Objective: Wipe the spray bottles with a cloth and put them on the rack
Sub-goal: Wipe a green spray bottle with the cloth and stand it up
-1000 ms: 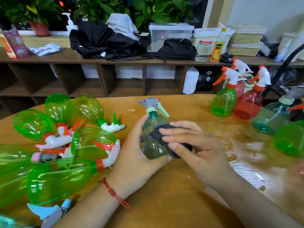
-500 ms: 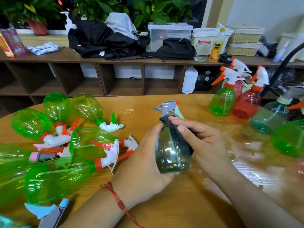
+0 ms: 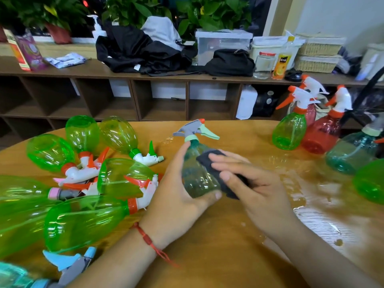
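The bottle [image 3: 197, 179], likely light and slick, is best held round its belly, where the left hand [image 3: 176, 196] grips it, the right hand [image 3: 255, 190] clutching the cloth [image 3: 207, 157] at its 3 o'clock side

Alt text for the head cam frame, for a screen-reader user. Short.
A person's left hand holds a teal-tinted spray bottle roughly upright over a wooden table while the right hand presses a dark cloth against its side. Green spray bottles lie heaped at the left; other bottles in green, red and teal stand at the right.
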{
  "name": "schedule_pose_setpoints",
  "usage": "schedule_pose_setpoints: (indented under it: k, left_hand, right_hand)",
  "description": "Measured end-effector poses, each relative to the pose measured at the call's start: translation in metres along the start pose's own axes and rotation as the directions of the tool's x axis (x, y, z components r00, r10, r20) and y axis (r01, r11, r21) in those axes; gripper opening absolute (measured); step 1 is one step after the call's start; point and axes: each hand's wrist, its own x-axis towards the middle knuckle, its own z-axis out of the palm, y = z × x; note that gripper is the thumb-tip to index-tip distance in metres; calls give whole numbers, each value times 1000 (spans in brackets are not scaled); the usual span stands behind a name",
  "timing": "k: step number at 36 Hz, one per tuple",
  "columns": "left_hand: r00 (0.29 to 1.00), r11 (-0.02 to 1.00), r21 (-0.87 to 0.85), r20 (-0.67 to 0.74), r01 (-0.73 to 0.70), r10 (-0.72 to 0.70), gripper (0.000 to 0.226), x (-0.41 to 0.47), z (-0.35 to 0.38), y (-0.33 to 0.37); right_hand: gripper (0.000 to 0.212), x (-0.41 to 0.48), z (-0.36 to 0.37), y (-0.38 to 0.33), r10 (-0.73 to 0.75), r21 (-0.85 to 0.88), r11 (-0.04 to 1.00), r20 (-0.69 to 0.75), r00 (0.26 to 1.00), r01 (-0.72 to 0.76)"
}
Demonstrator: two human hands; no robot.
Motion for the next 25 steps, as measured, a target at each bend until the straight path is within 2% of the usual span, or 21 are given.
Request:
schedule_pose_setpoints:
  k: [3,5,7,9,11,14,17,21,25]
  left_hand:
    - [997,994,79,41,-75,72,115,-6,8,6]
    - [990,988,97,82,-119,111,115,-11,12,12]
    - [984,982,107,106,-157,145,114,-12,14,16]
    - [979,977,127,129,-172,156,115,-11,12,16]
    - [978,965,189,141,-181,156,118,-8,9,13]
    - [975,936,284,137,-209,176,116,-4,10,9]
    - [977,944,266,134,-196,165,112,-4,16,5]
    - [986,956,241,57,-165,156,111,-8,17,5]
    - [993,985,140,-40,-102,109,116,-3,11,4]
  right_hand:
    - [24,4,-6,-4,215,194,962,-107,971,-192]
    - [27,5,-11,-6,333,301,908,-94,938,-292]
    - [28,7,-13,-7,400,459,822,-47,915,-336]
    - [29,8,-13,-12,393,536,782,-29,919,-317]
    - [27,8,-12,-14,331,504,822,-41,943,-267]
    - [26,8,-11,-8,251,352,911,-64,966,-213]
    - [28,8,-6,-5,210,256,948,-60,976,-188]
    - [28,6,-1,-5,151,184,973,-46,987,-140]
    - [25,1,0,-4,23,45,999,12,1000,-23]
